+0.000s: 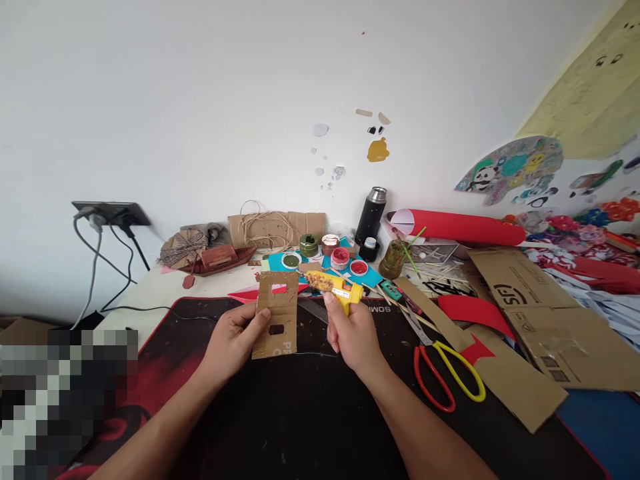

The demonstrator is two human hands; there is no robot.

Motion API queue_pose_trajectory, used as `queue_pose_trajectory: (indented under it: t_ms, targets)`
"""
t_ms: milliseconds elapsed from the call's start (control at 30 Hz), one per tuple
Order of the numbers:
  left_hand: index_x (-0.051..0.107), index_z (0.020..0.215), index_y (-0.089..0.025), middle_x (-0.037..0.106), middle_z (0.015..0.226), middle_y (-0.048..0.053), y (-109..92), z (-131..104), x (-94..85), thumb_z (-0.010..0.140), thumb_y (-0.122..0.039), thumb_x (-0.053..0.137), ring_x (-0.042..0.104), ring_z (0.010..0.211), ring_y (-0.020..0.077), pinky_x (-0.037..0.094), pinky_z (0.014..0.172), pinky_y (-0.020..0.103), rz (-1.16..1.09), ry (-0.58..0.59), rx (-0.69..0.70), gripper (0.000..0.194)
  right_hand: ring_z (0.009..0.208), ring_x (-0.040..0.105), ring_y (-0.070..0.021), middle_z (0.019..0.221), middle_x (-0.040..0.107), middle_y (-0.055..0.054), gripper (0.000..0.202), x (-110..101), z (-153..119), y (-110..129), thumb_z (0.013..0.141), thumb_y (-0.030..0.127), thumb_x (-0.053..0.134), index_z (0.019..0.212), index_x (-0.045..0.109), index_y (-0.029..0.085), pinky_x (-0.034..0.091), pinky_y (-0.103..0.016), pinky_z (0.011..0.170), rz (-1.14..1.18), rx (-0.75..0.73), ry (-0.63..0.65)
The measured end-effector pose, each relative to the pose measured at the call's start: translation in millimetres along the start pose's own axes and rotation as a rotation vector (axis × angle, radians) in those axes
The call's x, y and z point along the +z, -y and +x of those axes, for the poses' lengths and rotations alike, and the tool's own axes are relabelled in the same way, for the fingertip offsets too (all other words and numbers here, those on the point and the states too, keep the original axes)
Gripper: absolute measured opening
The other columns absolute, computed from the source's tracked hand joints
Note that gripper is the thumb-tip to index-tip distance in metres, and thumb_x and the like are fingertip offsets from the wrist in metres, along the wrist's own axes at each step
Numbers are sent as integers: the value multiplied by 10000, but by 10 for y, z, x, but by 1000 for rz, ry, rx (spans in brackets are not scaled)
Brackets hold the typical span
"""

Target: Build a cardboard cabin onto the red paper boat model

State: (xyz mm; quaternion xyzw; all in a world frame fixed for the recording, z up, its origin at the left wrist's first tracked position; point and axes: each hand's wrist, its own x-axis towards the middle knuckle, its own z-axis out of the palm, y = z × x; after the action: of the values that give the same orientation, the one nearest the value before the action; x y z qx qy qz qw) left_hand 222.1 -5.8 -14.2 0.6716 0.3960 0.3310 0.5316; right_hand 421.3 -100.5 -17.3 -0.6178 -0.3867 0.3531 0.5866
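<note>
A cardboard piece (287,313) with two small cut-out openings is pinched by its left side in my left hand (233,337), held up above the dark mat. My right hand (353,330) is wrapped round the handle of a yellow glue gun (333,287). The gun's nozzle points left, close to the upper right edge of the cardboard; I cannot tell whether it touches. Brown stains cover the front of the gun. Behind the hands, part of a metal ruler-like strip (316,311) shows on the mat.
Scissors (425,340) with red and yellow handles lie right of my right hand, beside cardboard sheets (520,373). Paint jars (340,259), a black thermos (371,217) and a brush jar (393,261) stand behind. A model boat (220,261) sits back left; cables (100,267) hang from the wall socket.
</note>
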Motion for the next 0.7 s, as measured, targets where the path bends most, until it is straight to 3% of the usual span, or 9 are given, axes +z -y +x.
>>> queue_pose_trajectory:
  t_ms: [500, 600, 700]
  targets:
    - [783, 774, -153, 746, 742, 72, -4, -4, 8, 793, -707, 707, 633, 649, 214, 498, 560, 263, 15, -25, 18, 560, 305, 403, -97, 331, 391, 34, 726, 2, 32, -47, 925, 803, 546, 467, 426, 252, 326, -233, 379, -18, 40, 33]
    - [784, 787, -147, 753, 732, 83, -78, -6, -10, 762, -757, 708, 661, 652, 235, 523, 566, 286, -21, -32, -13, 615, 302, 412, -104, 350, 428, 48, 666, 2, 44, -87, 910, 809, 562, 571, 487, 241, 302, -229, 367, -1, 57, 61]
    - [779, 794, -150, 746, 695, 78, -251, -53, -168, 715, -777, 731, 685, 646, 251, 538, 552, 298, -66, -116, -35, 634, 295, 405, -106, 376, 450, 77, 622, 23, 52, -132, 882, 820, 591, 708, 548, 224, 293, -223, 362, 34, 84, 138]
